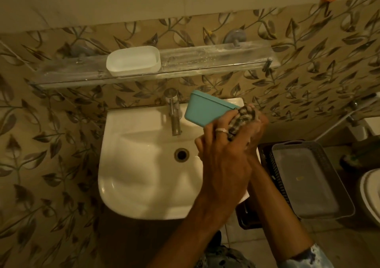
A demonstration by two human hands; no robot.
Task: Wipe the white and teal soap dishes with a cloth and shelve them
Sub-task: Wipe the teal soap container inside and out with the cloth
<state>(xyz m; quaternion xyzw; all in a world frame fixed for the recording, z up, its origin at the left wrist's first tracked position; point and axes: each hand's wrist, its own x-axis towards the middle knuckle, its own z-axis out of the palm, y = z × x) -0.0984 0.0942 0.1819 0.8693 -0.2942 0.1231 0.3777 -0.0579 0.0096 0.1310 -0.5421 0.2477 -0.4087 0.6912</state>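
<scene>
your left hand (223, 154) curls its fingers round the near end of the teal dish (205, 111), and your right hand (260, 126), half hidden behind it, bunches the cloth (241, 118) against that same end. the dish hangs tilted over the sink (115, 144), held at one end only, so a hard rub could twist it loose and drop it by the tap (174, 113). the white dish (133, 61) sits on the shelf (216, 59); crowd it and you may knock it off.
</scene>
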